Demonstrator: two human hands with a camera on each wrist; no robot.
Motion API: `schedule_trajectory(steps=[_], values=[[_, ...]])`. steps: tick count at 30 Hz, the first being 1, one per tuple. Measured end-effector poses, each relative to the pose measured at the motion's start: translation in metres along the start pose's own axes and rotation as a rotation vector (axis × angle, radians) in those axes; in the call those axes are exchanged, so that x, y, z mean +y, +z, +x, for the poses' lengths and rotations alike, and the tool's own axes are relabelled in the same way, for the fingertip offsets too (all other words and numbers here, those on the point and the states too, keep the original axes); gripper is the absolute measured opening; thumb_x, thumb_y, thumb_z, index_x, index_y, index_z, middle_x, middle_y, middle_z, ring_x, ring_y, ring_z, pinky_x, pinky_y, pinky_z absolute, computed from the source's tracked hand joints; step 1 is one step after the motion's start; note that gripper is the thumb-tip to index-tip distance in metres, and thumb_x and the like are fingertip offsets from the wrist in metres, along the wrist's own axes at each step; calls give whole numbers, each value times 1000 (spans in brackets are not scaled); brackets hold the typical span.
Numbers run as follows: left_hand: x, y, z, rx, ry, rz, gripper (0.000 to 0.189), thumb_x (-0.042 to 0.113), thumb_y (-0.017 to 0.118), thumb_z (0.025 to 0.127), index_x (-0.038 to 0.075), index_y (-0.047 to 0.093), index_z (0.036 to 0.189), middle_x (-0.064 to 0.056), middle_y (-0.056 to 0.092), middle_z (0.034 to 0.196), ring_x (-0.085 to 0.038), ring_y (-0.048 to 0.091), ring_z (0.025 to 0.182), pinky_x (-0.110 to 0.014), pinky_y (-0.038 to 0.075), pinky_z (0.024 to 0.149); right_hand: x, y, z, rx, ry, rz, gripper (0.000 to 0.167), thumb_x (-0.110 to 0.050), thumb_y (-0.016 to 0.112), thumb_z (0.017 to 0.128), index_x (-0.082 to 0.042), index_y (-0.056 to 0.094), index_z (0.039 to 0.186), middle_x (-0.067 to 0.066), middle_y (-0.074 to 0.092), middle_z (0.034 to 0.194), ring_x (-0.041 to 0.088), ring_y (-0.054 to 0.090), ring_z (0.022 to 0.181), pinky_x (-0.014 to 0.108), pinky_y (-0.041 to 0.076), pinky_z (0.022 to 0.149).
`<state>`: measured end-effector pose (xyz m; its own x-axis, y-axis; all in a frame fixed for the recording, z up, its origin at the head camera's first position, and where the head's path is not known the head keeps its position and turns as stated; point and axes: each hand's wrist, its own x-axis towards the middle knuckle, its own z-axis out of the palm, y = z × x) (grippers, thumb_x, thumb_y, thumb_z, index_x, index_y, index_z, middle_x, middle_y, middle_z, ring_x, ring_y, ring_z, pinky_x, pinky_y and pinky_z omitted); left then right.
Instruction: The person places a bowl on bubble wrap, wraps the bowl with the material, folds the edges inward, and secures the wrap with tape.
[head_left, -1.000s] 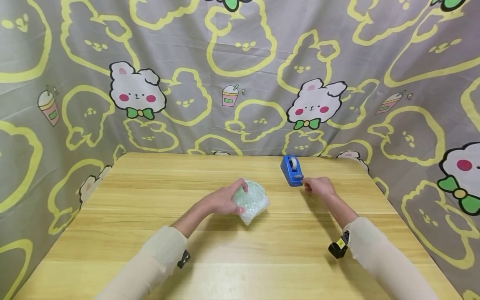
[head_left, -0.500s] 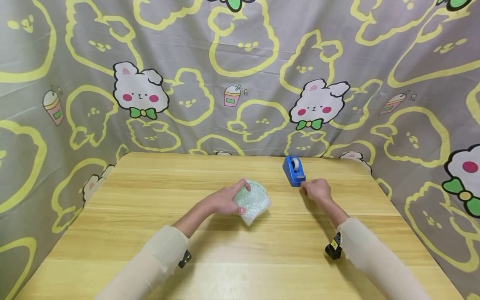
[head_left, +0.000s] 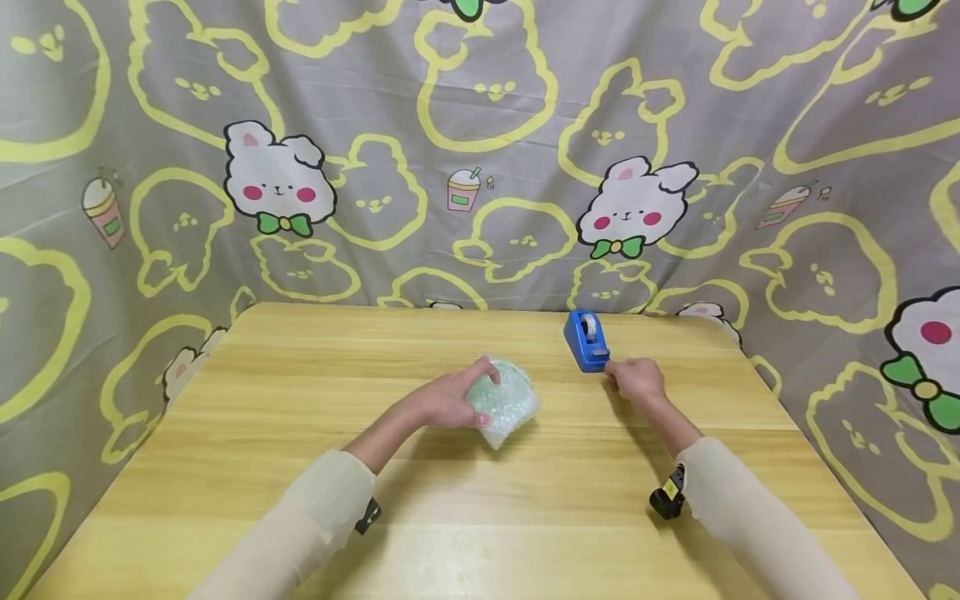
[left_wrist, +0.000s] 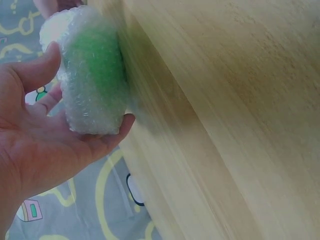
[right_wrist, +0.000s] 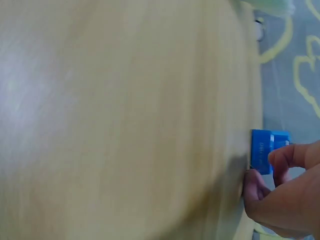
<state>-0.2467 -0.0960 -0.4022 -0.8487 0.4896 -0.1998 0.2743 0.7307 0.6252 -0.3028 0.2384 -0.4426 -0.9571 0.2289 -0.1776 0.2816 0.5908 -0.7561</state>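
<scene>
A bubble-wrapped bundle [head_left: 507, 402], green inside its clear wrap, is near the middle of the table. My left hand [head_left: 452, 402] grips its left side, thumb on the near edge. In the left wrist view the wrapped bundle [left_wrist: 95, 75] sits between thumb and fingers of my left hand [left_wrist: 45, 120]. Toward the back right stands a blue tape dispenser [head_left: 586, 343] with a roll of clear tape in it. My right hand [head_left: 636, 382] has curled thumb and fingers at its front corner. The right wrist view shows my right hand [right_wrist: 285, 192] partly covering the dispenser [right_wrist: 261, 150].
The wooden table [head_left: 300, 350] runs back to a grey patterned curtain [head_left: 390, 100], which also hangs at both sides. Beneath each cuff a small black camera shows, one on the right wrist [head_left: 666, 500], one on the left [head_left: 368, 517].
My right hand has shifted slightly left, closer in on the dispenser's front corner. My left hand keeps its grip on the bundle. The head view has swayed a little.
</scene>
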Motion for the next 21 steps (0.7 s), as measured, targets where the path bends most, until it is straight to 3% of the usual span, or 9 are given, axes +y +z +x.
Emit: schedule_trajectory(steps=[2, 5, 12, 16, 21], values=[[1, 0, 1, -9, 6, -3, 55, 19, 76, 88, 31, 47, 133, -8, 16, 171, -32, 54, 118, -52, 45, 104, -3, -5, -3, -35, 33, 83, 17, -18, 61, 86, -4, 65, 79, -3, 59, 67, 14, 53, 68, 27, 43, 65], [1, 0, 2, -16, 12, -5, 54, 18, 76, 88, 29, 47, 133, -9, 15, 171, -33, 54, 118, -53, 44, 105, -13, -13, -10, -122, 25, 133, 22, -17, 62, 89, 3, 68, 96, -1, 65, 79, 14, 57, 79, 28, 47, 78], [0, -1, 1, -20, 20, -14, 52, 18, 75, 89, 27, 46, 132, -10, 14, 171, -34, 54, 123, -54, 43, 107, -37, -28, -24, -325, -116, 24, 27, -28, 59, 100, -8, 57, 82, -2, 52, 75, 16, 47, 77, 35, 41, 78], [0, -1, 1, -16, 19, -12, 53, 19, 76, 89, 27, 47, 132, -10, 15, 171, -33, 55, 120, -54, 44, 106, -52, -29, -31, -370, -182, -21, 34, -34, 61, 100, -10, 51, 78, -2, 49, 75, 19, 46, 80, 36, 38, 79], [-1, -1, 2, -10, 25, -5, 55, 20, 76, 88, 27, 46, 134, -12, 21, 169, -33, 54, 123, -54, 43, 108, -73, -23, -38, -376, -246, -47, 34, -34, 67, 97, -8, 54, 81, 0, 52, 79, 23, 52, 89, 35, 45, 83]])
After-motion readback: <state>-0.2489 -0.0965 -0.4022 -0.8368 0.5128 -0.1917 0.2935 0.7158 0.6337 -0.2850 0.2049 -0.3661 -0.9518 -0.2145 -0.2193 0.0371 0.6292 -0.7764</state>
